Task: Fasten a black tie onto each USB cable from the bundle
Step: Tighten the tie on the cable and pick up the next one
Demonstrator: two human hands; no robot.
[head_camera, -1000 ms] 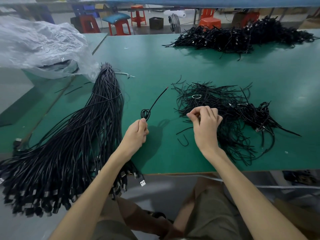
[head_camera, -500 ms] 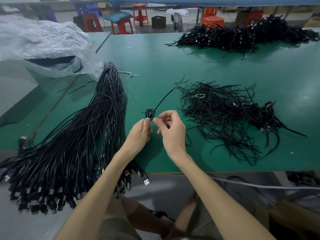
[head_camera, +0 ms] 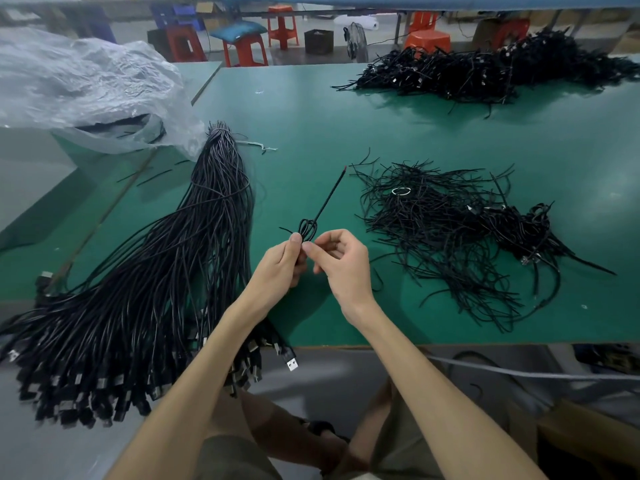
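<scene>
Green table (head_camera: 346,116), near edge — looped USB cable (head_camera: 308,228) gripped in left hand (head_camera: 277,268), pinched at loop base by right hand (head_camera: 343,265), hands touching — bundle (head_camera: 173,271) lying left, loose black ties (head_camera: 450,230) heaped right.

Right hand (head_camera: 341,268) brought tie (head_camera: 286,230) from pile (head_camera: 436,223) to coiled cable (head_camera: 308,227).

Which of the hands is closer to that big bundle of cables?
Left. The left hand is just right of the bundle; the right hand sits farther right, beyond it.
</scene>
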